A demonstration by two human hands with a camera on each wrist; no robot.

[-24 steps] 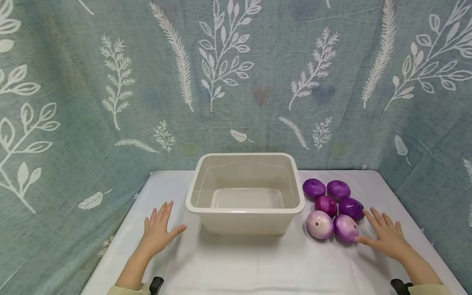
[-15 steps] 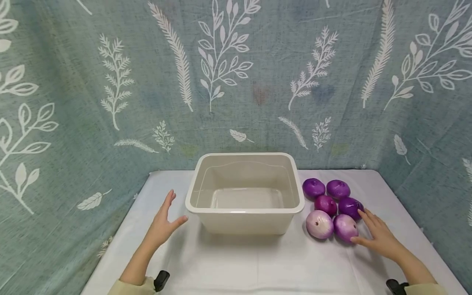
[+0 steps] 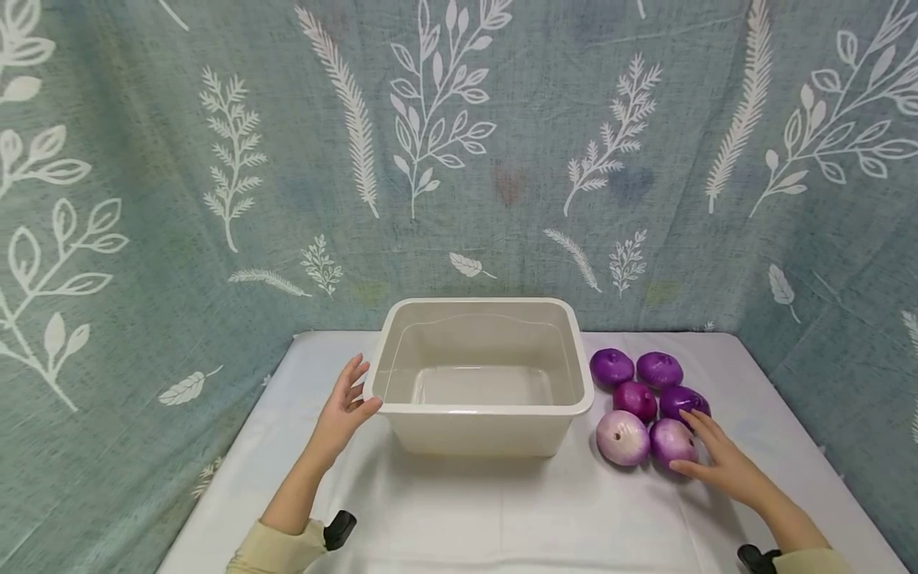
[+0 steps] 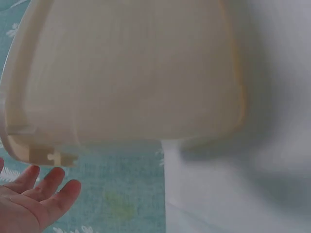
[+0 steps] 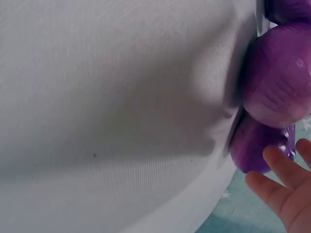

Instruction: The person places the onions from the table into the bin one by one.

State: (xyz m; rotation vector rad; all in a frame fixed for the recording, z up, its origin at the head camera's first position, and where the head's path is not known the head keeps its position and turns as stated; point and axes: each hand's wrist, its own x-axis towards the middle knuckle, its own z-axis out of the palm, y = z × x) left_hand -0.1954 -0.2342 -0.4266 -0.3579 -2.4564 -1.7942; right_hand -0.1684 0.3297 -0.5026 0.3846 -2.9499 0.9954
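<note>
Tub [image 3: 473,434]: between both hands.
Left hand [image 3: 339,416]: released, fingers loose, just beside the tub.
Right hand [image 3: 726,469]: released, fingers apart; contact I cannot tell.
Onions [image 3: 634,401]: six, at the right hand's fingertips and beyond.

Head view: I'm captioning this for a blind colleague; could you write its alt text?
A person's right hand is at six purple onions right of a beige tub, the left hand at its other side. Tub and onions sit on a white-covered table before leaf-patterned fabric.
</note>
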